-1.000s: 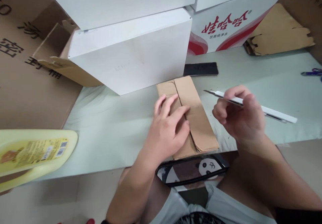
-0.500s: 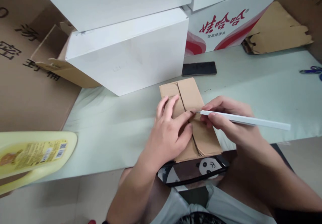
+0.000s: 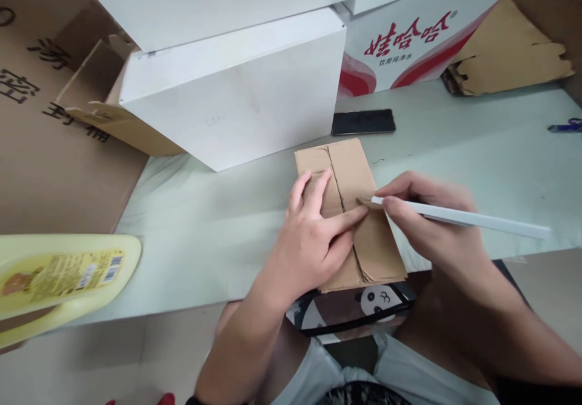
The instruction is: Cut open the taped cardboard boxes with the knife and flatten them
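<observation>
A flattened brown cardboard box [image 3: 352,165] lies near the front edge of the table, a dark seam running down its length. My left hand [image 3: 313,229] rests flat on it with fingers spread, index finger stretched across the seam. In my right hand [image 3: 431,217] is a slim white craft knife [image 3: 473,216], pinched near its front end. Its thin pointed tip meets the cardboard just above my left index fingertip, right of the seam. The knife's long white handle points off to the right.
White boxes [image 3: 240,96] are stacked behind, one with red lettering [image 3: 409,38]. A black phone [image 3: 364,122] lies before them. Folded cardboard [image 3: 513,53] and a purple-handled item [image 3: 566,127] are at right; a yellow jug [image 3: 68,277] and large carton [image 3: 54,168] at left.
The knife and my right hand have shifted slightly right. My left index finger now reaches farther right across the seam. The whole view has also shifted a little.
</observation>
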Demonstrator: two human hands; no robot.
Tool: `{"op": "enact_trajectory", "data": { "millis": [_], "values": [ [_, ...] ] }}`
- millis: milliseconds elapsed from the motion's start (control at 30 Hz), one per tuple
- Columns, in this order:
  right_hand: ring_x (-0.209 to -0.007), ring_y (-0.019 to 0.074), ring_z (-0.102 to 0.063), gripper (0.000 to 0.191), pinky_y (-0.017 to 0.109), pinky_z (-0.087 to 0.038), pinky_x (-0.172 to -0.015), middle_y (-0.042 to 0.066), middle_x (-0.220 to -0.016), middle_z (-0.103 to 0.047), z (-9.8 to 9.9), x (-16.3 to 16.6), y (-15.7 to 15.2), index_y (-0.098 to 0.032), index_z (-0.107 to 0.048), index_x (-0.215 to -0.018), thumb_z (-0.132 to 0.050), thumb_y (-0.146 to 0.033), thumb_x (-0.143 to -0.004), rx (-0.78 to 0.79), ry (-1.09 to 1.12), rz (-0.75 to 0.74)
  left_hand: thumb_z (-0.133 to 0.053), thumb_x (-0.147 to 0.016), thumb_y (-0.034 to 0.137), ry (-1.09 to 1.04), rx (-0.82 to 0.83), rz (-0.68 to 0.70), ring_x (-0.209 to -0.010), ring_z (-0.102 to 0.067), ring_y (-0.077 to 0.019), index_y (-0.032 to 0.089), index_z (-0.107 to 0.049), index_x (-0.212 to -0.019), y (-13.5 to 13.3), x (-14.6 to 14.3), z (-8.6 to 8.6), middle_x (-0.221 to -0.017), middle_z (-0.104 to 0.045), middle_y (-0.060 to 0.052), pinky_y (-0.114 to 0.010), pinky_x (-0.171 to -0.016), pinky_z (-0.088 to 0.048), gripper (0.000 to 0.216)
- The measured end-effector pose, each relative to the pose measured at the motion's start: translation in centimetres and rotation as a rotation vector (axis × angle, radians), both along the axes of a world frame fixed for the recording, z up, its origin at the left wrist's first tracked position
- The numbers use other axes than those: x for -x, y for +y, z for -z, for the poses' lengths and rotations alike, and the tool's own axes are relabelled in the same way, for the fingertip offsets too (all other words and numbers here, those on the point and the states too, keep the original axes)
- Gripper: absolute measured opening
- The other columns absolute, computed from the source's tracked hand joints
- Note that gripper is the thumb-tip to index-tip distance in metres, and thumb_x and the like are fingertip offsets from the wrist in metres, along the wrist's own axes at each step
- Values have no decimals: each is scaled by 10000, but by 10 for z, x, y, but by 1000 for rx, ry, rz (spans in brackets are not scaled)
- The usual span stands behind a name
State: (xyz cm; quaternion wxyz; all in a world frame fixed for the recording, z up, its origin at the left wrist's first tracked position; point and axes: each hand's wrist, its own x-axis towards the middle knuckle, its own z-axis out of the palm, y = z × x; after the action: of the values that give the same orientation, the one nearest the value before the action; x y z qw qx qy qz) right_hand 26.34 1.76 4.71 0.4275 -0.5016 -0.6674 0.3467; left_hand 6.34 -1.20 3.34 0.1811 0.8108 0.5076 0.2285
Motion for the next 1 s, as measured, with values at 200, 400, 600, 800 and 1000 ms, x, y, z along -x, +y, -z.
{"op": "enact_trajectory", "data": {
  "millis": [200, 400, 600, 800, 1000],
  "values": [
    [-442, 141, -343, 144, 300, -291, -422, -49, -521, -368, 4, -11, 8, -286, -640, -778, -594, -288, -915, 7, 471, -41, -547, -1003, 240, -12, -7, -6, -1552, -189, -449, 351, -746, -1296, 1, 0, 1, -1648, -310, -100, -723, -1216, -271, 371],
    [-535, 153, -381, 165, 331, -458, -575, -55, -611, -337, -1, -3, 8, -330, -648, -851, -706, -477, -897, 274, 866, -235, -516, -1022, 241, -10, -38, 15, -1547, -203, -436, 315, -753, -1292, 1, 2, 3, -1633, -287, -137, -696, -1239, -237, 366],
    [-575, 107, -446, 247, 257, -495, -588, -69, -683, -438, 3, 7, 5, -356, -662, -901, -859, -466, -801, 341, 1039, -125, -529, -1021, 242, -2, -43, 4, -1541, -200, -433, 312, -755, -1285, 1, 1, 3, -1624, -284, -143, -697, -1235, -240, 355],
    [-730, 109, -550, 480, 208, -482, -639, -60, -796, -605, 2, 9, 6, -273, -536, -763, -968, -159, -587, 227, 837, 70, -535, -1019, 249, -11, -23, -11, -1546, -200, -418, 342, -749, -1288, 2, 2, 3, -1629, -299, -122, -699, -1224, -271, 356],
    [-760, 123, -582, 491, 235, -476, -629, -58, -801, -605, -1, 9, 2, -284, -488, -763, -941, -163, -616, 186, 799, 130, -542, -1019, 262, -18, -1, -15, -1549, -197, -424, 343, -751, -1288, 2, 2, 3, -1633, -301, -125, -710, -1216, -275, 350]
  ]
}}
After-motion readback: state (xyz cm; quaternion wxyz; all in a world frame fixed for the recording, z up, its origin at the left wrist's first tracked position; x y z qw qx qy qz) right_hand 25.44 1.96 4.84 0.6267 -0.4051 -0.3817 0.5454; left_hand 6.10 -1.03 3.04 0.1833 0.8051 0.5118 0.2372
